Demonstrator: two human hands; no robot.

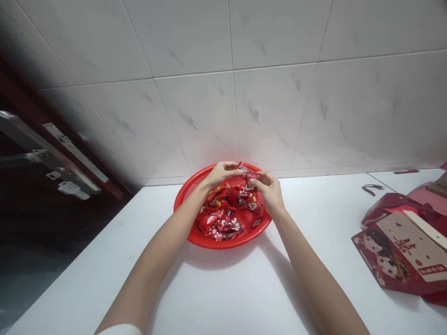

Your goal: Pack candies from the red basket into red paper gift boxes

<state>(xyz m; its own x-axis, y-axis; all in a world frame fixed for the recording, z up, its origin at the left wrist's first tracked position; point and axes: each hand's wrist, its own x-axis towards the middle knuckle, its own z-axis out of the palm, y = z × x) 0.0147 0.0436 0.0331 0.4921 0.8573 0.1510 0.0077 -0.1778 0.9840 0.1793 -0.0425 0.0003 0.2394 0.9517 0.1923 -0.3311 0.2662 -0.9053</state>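
Note:
A red plastic basket [226, 244] with a perforated wall stands on the white table against the tiled wall. Inside it lies a heap of red-wrapped candies [218, 218], some with white print. Over the basket's far side, my left hand [223, 173] pinches a small red candy packet [242, 168] with dark and white lettering. Close beside it, my right hand [269, 190] has thumb and fingers closed on another red candy packet [252, 177]. The two packets nearly meet, and whether they are joined I cannot tell.
Red gift boxes [398, 251] with cartoon figures lie on the right of the white table [223, 298]. A dark curled strip [372, 189] lies behind them. At left is a dark red door with a metal lock and keys [73, 190]. Grey-white tiles [272, 116] rise behind the basket.

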